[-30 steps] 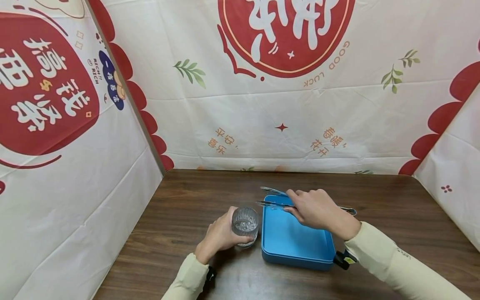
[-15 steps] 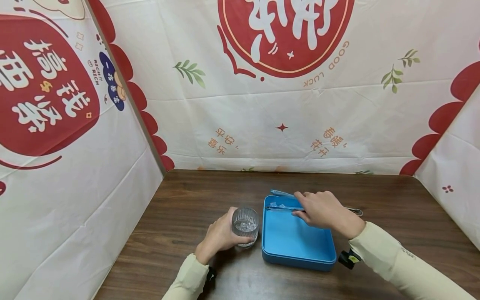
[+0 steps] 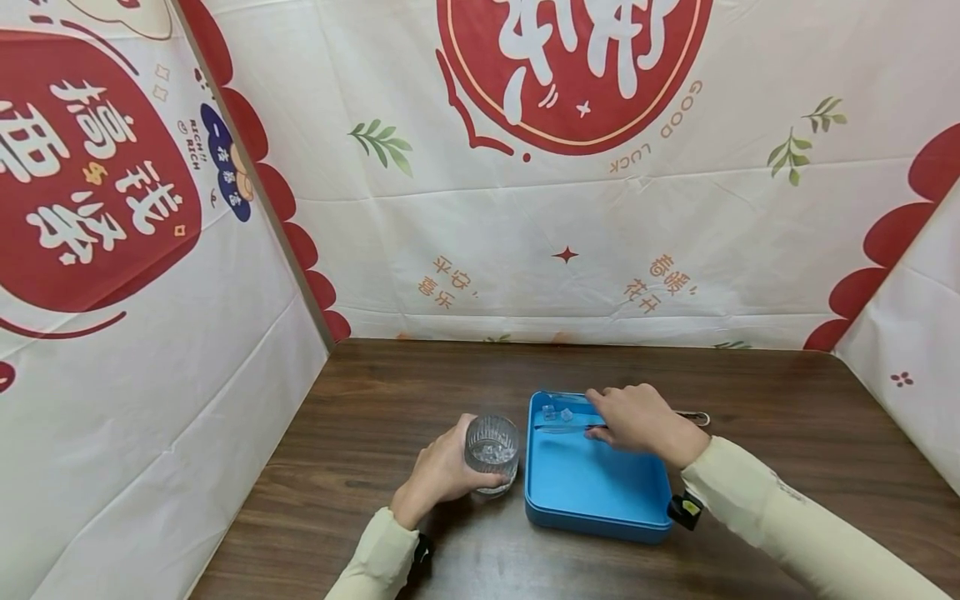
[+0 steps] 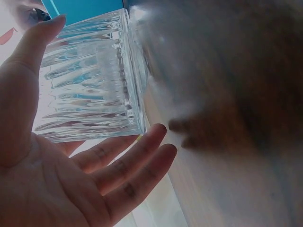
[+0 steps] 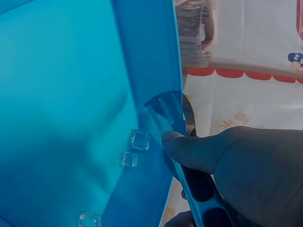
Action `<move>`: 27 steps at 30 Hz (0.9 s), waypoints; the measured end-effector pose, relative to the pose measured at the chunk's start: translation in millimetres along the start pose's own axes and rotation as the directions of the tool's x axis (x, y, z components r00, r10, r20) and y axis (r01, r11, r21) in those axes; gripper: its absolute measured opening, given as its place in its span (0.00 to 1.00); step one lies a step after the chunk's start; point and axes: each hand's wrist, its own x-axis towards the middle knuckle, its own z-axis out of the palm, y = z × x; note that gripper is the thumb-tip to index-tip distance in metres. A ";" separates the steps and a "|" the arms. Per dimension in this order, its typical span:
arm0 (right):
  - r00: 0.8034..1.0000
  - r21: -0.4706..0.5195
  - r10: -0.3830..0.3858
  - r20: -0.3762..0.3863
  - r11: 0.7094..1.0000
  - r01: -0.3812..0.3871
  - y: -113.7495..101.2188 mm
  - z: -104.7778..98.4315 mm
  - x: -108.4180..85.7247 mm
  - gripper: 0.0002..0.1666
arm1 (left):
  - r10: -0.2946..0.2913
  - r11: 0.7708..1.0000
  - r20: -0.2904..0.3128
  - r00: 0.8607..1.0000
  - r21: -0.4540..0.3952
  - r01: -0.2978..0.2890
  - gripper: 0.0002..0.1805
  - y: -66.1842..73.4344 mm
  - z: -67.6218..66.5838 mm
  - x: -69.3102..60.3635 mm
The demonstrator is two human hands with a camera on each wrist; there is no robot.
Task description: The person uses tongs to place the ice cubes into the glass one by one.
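My left hand [image 3: 442, 467] grips a clear ribbed glass [image 3: 491, 454] that holds ice cubes [image 3: 491, 452]. The left wrist view shows the thumb on one side of the glass [image 4: 90, 80] and some fingers stretched out beneath it. With my right hand [image 3: 637, 423] I hold metal tongs [image 3: 562, 429] inside a blue box [image 3: 592, 487]. Their arms are spread, with small clear cubes [image 3: 548, 412] lying between the tips. In the right wrist view several cubes [image 5: 140, 140] lie by the box wall, and my thumb presses on the tongs [image 5: 199, 187].
The box stands on a dark wood table [image 3: 405, 375], just right of the glass. A printed white cloth [image 3: 487, 217] hangs behind the table, with another cloth [image 3: 187, 400] along the left side.
My right hand shifted right, then back left and down, bringing the tongs from above the box's far left corner down into it. The left hand and glass have stayed in place.
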 end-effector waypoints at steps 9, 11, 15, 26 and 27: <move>1.000 -0.058 -0.030 -0.006 0.998 0.030 -0.7 8.8 7.6 0.30 | -0.013 1.000 0.006 1.000 -0.007 0.014 0.49 0.0 0.4 0.1; 1.000 -0.064 -0.027 0.004 0.998 0.028 -1.6 8.9 9.0 0.31 | -0.017 1.000 0.008 1.000 -0.007 0.017 0.49 0.2 0.0 0.3; 0.999 -0.055 -0.006 0.037 0.998 0.008 -3.4 7.0 11.1 0.33 | -0.022 1.000 0.009 1.000 -0.001 0.022 0.48 0.5 -0.9 0.6; 0.995 -0.014 0.028 0.095 1.000 -0.027 -7.9 0.4 12.3 0.34 | -0.009 1.000 0.003 1.000 -0.006 0.009 0.49 -0.3 -0.9 -0.4; 0.994 -0.013 0.032 0.101 0.999 -0.030 -8.3 -0.3 12.0 0.35 | -0.010 1.000 0.005 1.000 -0.004 0.010 0.49 -0.4 -0.8 -0.7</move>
